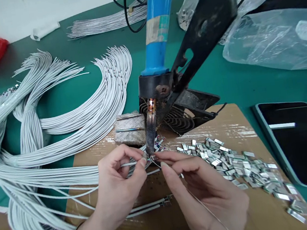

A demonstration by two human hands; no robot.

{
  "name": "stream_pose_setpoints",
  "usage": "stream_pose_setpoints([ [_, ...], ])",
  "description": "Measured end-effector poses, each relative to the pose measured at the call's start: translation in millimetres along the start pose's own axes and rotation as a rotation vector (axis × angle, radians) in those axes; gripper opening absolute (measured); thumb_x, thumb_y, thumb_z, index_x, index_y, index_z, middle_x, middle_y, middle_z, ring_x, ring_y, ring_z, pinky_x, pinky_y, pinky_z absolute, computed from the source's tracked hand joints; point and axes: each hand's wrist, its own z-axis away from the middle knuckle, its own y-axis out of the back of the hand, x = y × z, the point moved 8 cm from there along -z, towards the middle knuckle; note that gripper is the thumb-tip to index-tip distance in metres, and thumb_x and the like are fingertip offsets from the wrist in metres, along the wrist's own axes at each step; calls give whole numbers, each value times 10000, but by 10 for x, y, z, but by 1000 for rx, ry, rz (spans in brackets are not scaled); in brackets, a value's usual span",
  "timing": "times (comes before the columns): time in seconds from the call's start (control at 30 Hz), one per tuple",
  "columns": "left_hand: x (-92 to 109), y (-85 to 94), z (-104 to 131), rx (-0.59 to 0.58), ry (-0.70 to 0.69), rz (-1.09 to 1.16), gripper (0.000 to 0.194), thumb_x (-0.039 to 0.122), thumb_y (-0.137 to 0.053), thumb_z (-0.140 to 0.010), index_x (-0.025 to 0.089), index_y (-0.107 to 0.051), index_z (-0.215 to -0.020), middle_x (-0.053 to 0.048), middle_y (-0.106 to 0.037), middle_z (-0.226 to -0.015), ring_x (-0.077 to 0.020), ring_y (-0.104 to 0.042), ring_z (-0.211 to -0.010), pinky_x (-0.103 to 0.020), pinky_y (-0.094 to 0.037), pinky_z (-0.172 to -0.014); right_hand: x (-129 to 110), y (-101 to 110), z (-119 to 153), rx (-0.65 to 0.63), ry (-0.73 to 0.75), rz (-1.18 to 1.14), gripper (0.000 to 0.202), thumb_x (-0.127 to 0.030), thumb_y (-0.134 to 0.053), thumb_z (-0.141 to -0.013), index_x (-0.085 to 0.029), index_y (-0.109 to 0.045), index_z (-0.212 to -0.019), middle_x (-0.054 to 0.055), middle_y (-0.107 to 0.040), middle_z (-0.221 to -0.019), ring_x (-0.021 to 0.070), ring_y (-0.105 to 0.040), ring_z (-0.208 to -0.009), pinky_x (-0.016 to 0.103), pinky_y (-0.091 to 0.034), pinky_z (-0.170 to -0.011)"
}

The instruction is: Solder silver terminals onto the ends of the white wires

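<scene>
The left hand [123,187] has thumb and forefinger pinched together on the end of a white cable [128,164], slim, smooth and round. That end lies between the two hands, beneath the soldering iron [156,36], whose blue barrel narrows through a perforated coppery collar to a dull, darkened metal tip. The right hand [208,194] pinches a thin, silvery solder wire [212,213] between thumb and fingertips; it trails down across the palm. Left of the hands, matching cables [118,82] curve in thick, glossy loops. Right of them, shiny box-shaped metal connectors [244,167] heap on scuffed brown cardboard [231,118].
</scene>
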Motion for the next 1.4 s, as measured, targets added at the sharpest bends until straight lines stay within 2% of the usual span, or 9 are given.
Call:
stream_pose_setpoints([
  [0.13,12,9,9,-11,-28,-85,111,160,-716,-838,137,-676,-736,-59,-729,-826,-96,-631,-658,-137,-497,-574,31,26,-3,-9,-14,2,164,-164,-731,-953,-201,-652,-814,11,-795,-1080,98,-775,-977,123,-584,-882],
  [0.27,-5,-3,21,-45,-45,-113,137,179,-712,-871,142,-671,-746,-63,-713,-839,-128,-668,-759,-151,-509,-624,48,22,1,-28,-10,4,149,-155,-732,-951,-199,-660,-828,26,-796,-1094,117,-783,-986,136,-597,-870],
  [0.47,1,-20,26,-73,-28,-96,147,164,-709,-871,137,-656,-736,-74,-708,-863,-131,-666,-760,-155,-494,-602,46,19,29,23,-35,9,168,-177,-740,-955,-217,-655,-816,-28,-790,-1085,71,-772,-984,92,-567,-900],
  [0.73,59,-21,-10,-45,-53,-70,131,137,-705,-854,137,-665,-729,-66,-722,-853,-113,-683,-743,-132,-521,-627,-6,15,10,11,20,18,158,-120,-747,-936,-229,-668,-853,-44,-788,-1116,74,-771,-976,115,-588,-890],
  [1.07,44,-9,6,-55,-87,-64,153,157,-706,-892,139,-674,-743,-58,-724,-871,-110,-678,-771,-137,-538,-678,-33,7,17,32,41,24,145,-130,-751,-941,-229,-684,-857,-39,-788,-1102,72,-769,-956,112,-593,-873],
  [1.4,44,0,0,-47,-88,-60,139,160,-708,-884,133,-680,-750,-65,-728,-873,-100,-665,-725,-134,-527,-647,-47,19,29,54,56,45,148,-153,-747,-947,-232,-679,-842,-50,-789,-1078,64,-764,-922,106,-591,-848],
])
